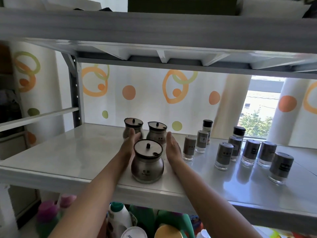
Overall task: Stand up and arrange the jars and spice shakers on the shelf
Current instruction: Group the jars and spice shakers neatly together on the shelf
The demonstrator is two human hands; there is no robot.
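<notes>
Three round steel jars with dark-rimmed lids stand upright on the white shelf [68, 152]: a near jar [147, 166], a back-left jar [133, 128] and a back-right jar [157, 133]. My left hand [129, 145] and my right hand [173, 148] reach in with straight fingers, one on each side of the near jar, pointing toward the back jars. Neither hand holds anything. Several grey-capped glass spice shakers [223, 156] stand upright to the right, along with two black-capped bottles [207, 129].
An upper shelf [154, 26] hangs close overhead. A patterned curtain [145, 93] and a window lie behind. Below the shelf's front edge stand cleaning bottles [118, 219]. A grey shelf post [76, 93] rises at the back left.
</notes>
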